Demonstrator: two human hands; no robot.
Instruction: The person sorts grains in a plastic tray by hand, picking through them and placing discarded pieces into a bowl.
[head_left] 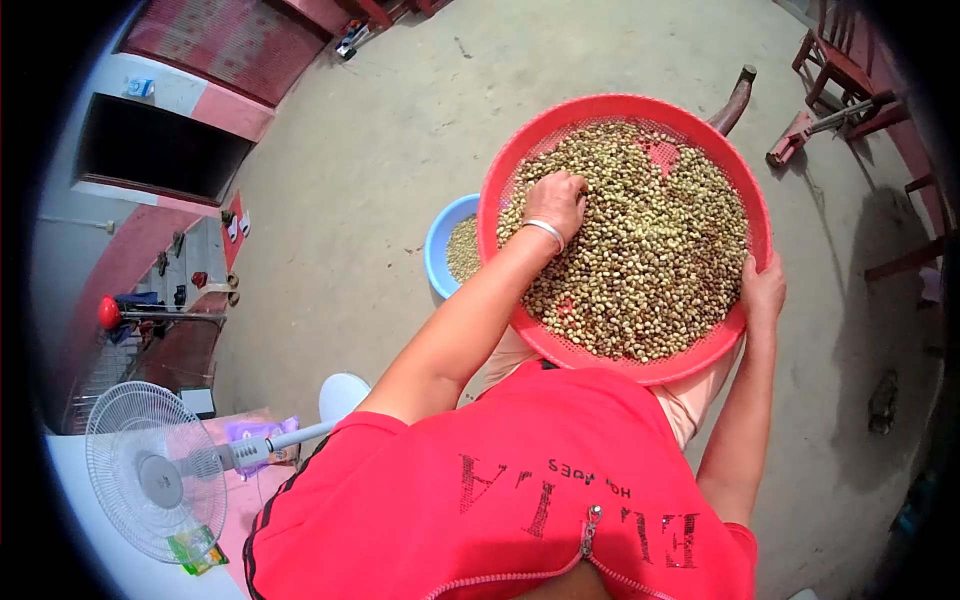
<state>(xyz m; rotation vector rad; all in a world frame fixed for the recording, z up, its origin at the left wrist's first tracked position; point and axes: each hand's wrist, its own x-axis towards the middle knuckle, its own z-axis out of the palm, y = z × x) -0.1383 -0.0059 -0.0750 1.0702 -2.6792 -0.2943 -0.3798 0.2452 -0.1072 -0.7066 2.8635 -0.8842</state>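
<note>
A round red plastic sieve (757,200) rests over my lap, spread with many greenish-brown beans (650,250). My right hand (763,290) grips its rim at the right side. Over the left part of the beans is my left hand (558,205), a silver bangle at its wrist. Its fingers are curled down together against the beans, and the fingertips are partly hidden, so I cannot tell what is pinched there. Just left of the sieve, partly covered by it, a blue basin (436,258) on the floor holds more beans (463,252).
A curved wooden piece (737,103) juts out behind the sieve. On the left stands a grey fan (160,480) near a white round surface (343,395). Wooden chairs (840,65) line the right wall. A dark object (882,402) lies on the concrete floor (350,200).
</note>
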